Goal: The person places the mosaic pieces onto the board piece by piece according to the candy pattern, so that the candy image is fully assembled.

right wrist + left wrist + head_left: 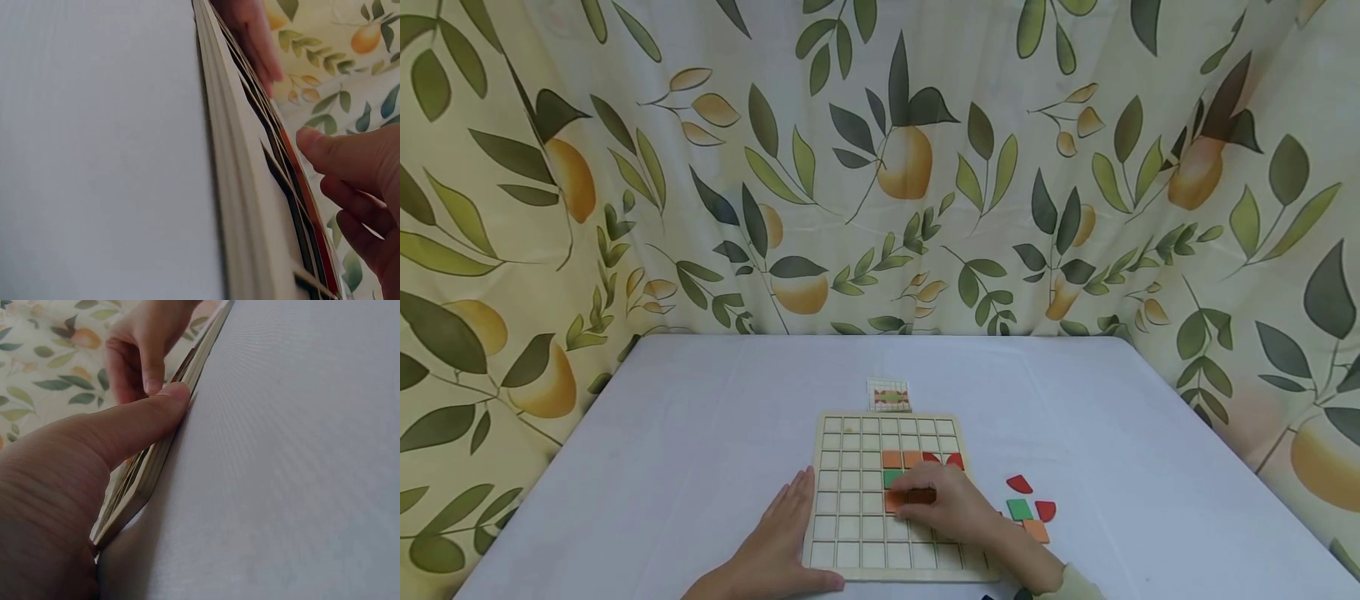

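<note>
On the table lies a square wooden grid board [848, 552]. My left hand [780, 525] rests flat along its left side, fingers straight, with the thumb [156, 415] against the front edge. Over the middle of the grid, my right hand [951, 504] has thumb and index fingertips at opposite edges of an orange square tile [893, 501], pinching it at its cell. Two orange tiles [892, 459] and red curved pieces [955, 460] fill part of a row farther back. A green square tile [892, 478] sits between. The right hand hides cells to the right.
Right of the board lie loose pieces: red curved ones [1019, 483], a green square [1019, 509] and an orange square [1036, 532]. A small pattern card [890, 396] lies behind the board. A fruit-print curtain [865, 250] hangs beyond the white tablecloth [715, 400].
</note>
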